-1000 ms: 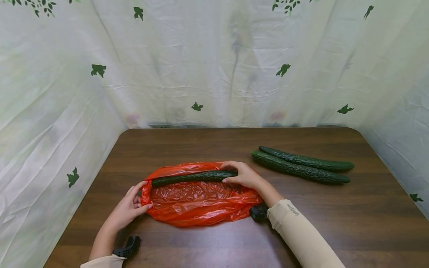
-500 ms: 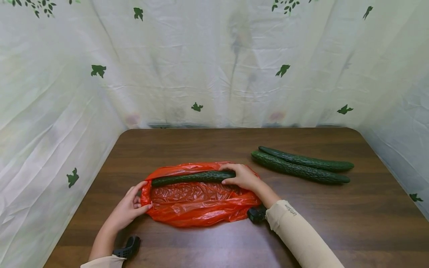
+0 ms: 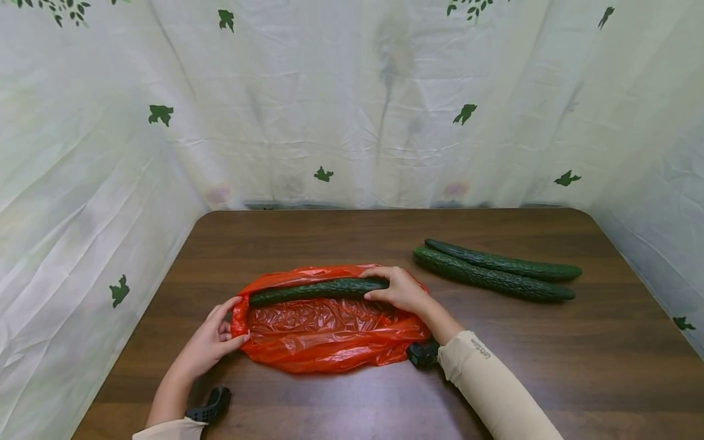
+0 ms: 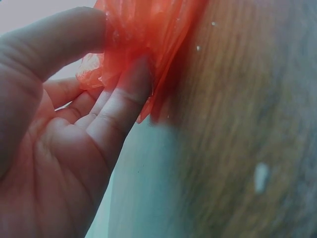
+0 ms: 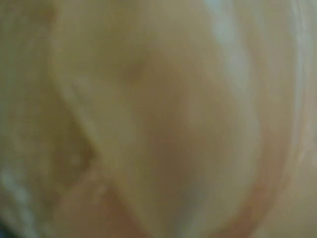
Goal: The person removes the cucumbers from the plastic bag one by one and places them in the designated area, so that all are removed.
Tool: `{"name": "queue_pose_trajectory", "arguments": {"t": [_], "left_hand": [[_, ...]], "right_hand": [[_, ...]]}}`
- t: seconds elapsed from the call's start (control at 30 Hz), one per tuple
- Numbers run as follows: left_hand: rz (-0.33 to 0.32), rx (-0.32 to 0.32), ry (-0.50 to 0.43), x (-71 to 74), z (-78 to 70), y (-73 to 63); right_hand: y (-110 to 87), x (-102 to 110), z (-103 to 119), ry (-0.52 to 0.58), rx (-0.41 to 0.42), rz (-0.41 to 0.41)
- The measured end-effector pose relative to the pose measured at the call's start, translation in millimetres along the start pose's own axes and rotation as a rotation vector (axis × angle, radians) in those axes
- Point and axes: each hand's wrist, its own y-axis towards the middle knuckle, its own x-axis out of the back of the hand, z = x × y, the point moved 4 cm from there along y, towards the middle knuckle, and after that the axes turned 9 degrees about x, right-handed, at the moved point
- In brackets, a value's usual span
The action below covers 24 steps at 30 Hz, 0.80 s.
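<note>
A red plastic bag (image 3: pixel 324 348) lies spread on the table with its mouth facing up. Along the far side of its opening rests a dark green cucumber (image 3: pixel 313 291). My right hand (image 3: pixel 404 290) grips the cucumber's right end between thumb and fingers, which hide that tip. At the bag's left end my left hand (image 3: pixel 208 342) pinches the gathered rim; in the left wrist view thumb and fingers hold the thin red plastic (image 4: pixel 143 29). The right wrist view is too blurred to make anything out.
Two more cucumbers, a front one (image 3: pixel 489 275) and a back one (image 3: pixel 506 263), lie side by side at the right on the brown wooden table (image 3: pixel 308 238). Pale curtains (image 3: pixel 352 122) with green leaf shapes surround the table's back and sides.
Almost nothing differs. My right hand has shifted very slightly, still gripping the cucumber's right end, and the left hand stays on the bag's rim.
</note>
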Motion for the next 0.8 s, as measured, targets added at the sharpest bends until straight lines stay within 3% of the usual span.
{"name": "queue_pose_trajectory", "arguments": {"t": [0.33,0.6,0.8], "left_hand": [[-0.009,-0.004,0.006,0.4,-0.6,-0.9],[-0.012,-0.023,0.010,0.6,-0.3,-0.6],[-0.014,-0.048,-0.004,-0.2,-0.6,0.3]], "right_hand": [[-7.0,6,7,0.060,-0.014,-0.020],[-16.8,22,46,0.128,-0.002,-0.046],[-23.0,28,55,0.178,-0.006,-0.053]]}}
